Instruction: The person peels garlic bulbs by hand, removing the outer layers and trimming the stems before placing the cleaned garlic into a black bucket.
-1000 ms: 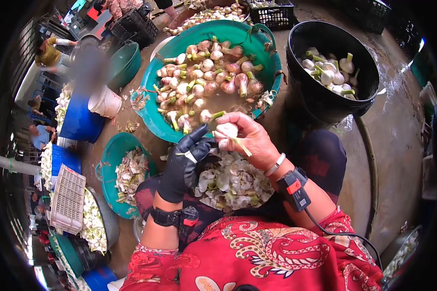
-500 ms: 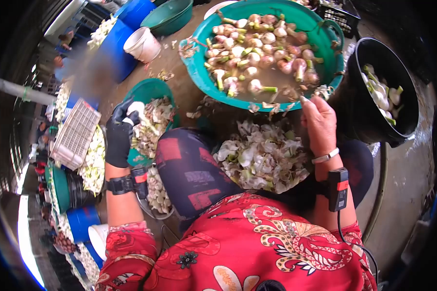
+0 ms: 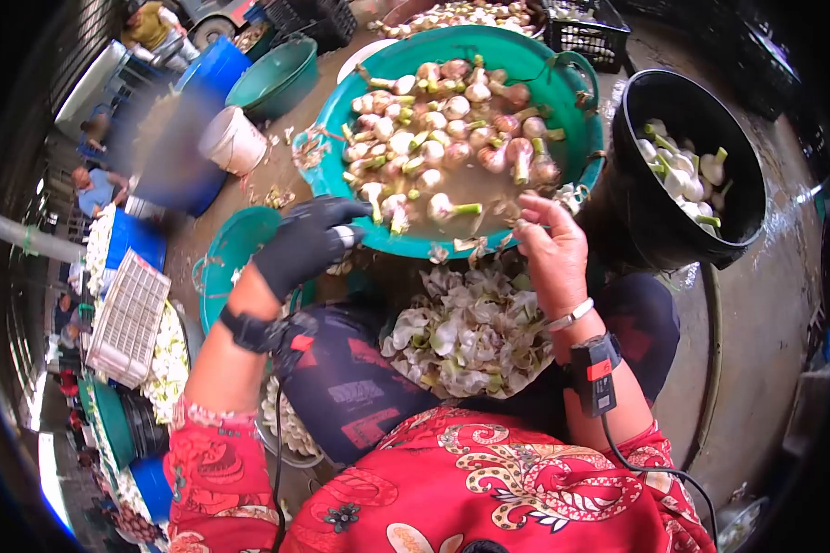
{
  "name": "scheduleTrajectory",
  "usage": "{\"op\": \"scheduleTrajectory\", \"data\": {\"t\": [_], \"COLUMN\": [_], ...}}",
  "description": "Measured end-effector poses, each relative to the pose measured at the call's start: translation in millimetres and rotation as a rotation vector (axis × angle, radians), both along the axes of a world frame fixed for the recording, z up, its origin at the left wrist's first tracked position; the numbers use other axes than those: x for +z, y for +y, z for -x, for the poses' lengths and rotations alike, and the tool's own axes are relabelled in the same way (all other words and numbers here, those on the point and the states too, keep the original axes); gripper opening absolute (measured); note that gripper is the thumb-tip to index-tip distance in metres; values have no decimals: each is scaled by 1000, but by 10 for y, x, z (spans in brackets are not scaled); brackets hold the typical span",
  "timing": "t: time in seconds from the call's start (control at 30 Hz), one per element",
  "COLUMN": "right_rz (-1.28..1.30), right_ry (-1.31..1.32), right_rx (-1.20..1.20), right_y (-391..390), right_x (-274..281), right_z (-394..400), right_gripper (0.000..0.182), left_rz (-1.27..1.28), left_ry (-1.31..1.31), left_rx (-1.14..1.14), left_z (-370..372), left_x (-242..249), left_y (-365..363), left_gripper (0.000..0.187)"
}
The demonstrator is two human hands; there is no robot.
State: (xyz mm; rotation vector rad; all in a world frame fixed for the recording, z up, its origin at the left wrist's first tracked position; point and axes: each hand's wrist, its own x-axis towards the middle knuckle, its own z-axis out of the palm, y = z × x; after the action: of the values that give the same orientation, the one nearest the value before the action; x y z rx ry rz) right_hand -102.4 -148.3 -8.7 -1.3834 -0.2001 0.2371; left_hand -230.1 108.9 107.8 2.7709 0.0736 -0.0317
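My left hand (image 3: pixel 309 244), in a black glove, reaches over the near left rim of a large green tub (image 3: pixel 397 241). Its fingers are stretched towards garlic bulbs (image 3: pixel 441 208) floating in brownish water, and I see nothing in them. A light band wraps one finger. Bare, my right hand (image 3: pixel 555 258) is at the tub's near right rim, thumb and fingers apart and partly bent. Bits of garlic skin cling to the rim beside it. Between my knees lies a heap of pale garlic skins (image 3: pixel 466 336).
A black bucket (image 3: pixel 632 207) with trimmed white garlic stands at the right. On the left are a smaller green basin (image 3: pixel 214 263), a white bucket (image 3: pixel 233 143), a plastic crate (image 3: pixel 129 318) and blue barrels. Other people sit or stand at the far left.
My left hand has moved right from the small green basin to the tub, and the white garlic bulb it held is gone from it. My right hand's fingers have spread from a pinch.
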Motion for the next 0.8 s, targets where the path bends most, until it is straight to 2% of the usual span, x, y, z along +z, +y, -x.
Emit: {"op": "scheduleTrajectory", "data": {"t": [0.03,0.07,0.1,0.17,0.23,0.27,0.3,0.33,0.4,0.43,0.47,0.5,0.53,0.6,0.67,0.7,0.73,0.77,0.8], "right_rz": [-5,6,-32,-33,-34,-56,-71,-56,-106,-114,-104,-93,-96,55,-110,-148,-183,-138,-53], "right_ry": [16,2,31,49,65,86,155,110,150,142,168,193,190,-114,-49,-54,-58,-258,-257], "right_rx": [-5,-8,-7,-5,-22,-17,21,44,59,64,89,117,128,158,342,367,388,363,390], "right_y": [-9,-20,-28,-62,-57,-51,-67,-86,-61,-64,-72,-60,-29,28,68,113,178,227,178], "right_x": [0,-12,-26,12,5,18,119,150,218,198,170,156,154,165,355,328,240,132,97], "right_z": [-2,-13,-21,-39,-50,-49,-55,-76,-121,-148,-165,-170,-152,-76,34,73,105,94,128], "right_gripper": [26,24,22,18,16,15,15,16,13,13,21,29,29,57,89,86,83,73,67], "left_rz": [-71,-45,-137,-80,-213,-344,-493,-578,-459,-374,-287,-68,30,777,1079,1232,1257,1271,1286], "left_ry": [2,40,152,300,433,434,581,647,559,502,446,399,248,266,207,169,143,110,79], "left_rx": [-144,-156,-229,-258,-374,-465,-443,-447,-315,-270,-224,-136,-114,200,250,252,269,282,294], "left_z": [-326,-624,-922,-1388,-1688,-1811,-1853,-1885,-1831,-1821,-1783,-1736,-1644,-1401,-1076,-920,-761,-635,-547], "left_x": [-137,-313,-378,-724,-1083,-1443,-1286,-1353,-1400,-1407,-1405,-1208,-1087,-655,-344,-389,-317,-381,-434], "left_y": [-48,-117,-214,-307,-349,-251,-443,-465,-407,-333,-228,-182,-102,-222,-425,-484,-609,-662,-712], "left_gripper": [31,34,40,50,64,65,61,53,32,30,28,25,24,25,27,28,27,26,26]}}
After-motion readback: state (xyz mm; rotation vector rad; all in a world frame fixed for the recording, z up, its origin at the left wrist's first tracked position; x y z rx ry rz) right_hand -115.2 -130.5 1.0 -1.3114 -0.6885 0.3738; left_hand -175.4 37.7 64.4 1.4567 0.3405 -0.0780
